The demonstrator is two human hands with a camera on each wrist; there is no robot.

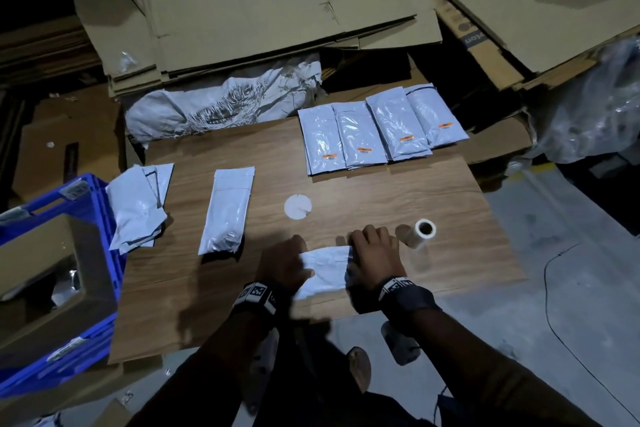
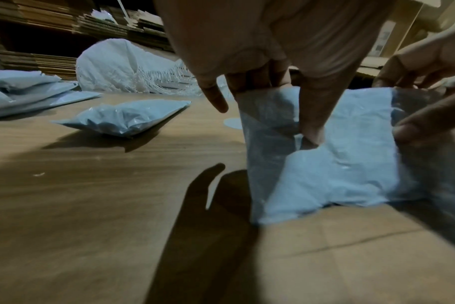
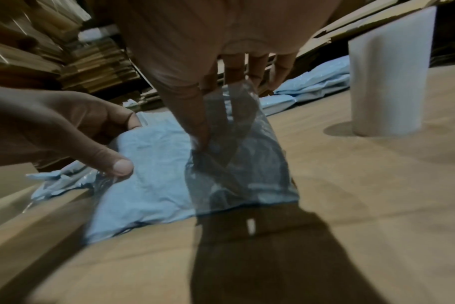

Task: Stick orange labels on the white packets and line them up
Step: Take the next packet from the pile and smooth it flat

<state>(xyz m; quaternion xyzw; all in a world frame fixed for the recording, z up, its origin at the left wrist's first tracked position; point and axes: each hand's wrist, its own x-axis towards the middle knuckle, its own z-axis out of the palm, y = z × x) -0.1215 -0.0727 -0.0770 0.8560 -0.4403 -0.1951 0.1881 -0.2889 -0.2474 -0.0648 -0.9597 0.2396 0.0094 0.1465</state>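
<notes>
We see both hands on one white packet [image 1: 325, 270] lying crosswise at the near edge of the wooden tabletop [image 1: 381, 191]. The left hand [image 1: 285, 262] pinches its left end, thumb on top and fingers curled behind the plastic, as the left wrist view shows. The right hand [image 1: 375, 258] grips the right end the same way, thumb pressed down on a darker, see-through strip of the packet and fingers curled behind it. The packet's middle is crumpled, and we can make out no label on it.

At the far right of the tabletop four labelled packets [image 1: 377, 130] lie side by side in a row, edges overlapping, each with a small orange label [image 1: 364, 150] near its closer end. Left of centre, one more unlabelled packet [image 1: 227, 210] lies lengthwise, well apart from the hands. Beyond it, at the left edge, sits a loose heap of packets [image 1: 140, 204], next to a blue crate [image 1: 86, 253] that holds a cardboard box.

A white roll [image 1: 420, 234] stands just beside the right hand, and a round white disc [image 1: 298, 207] lies flat on the wood between the hands and the row. Flattened cardboard [image 1: 263, 0] and a frayed white sack [image 1: 221, 100] lie behind the tabletop
</notes>
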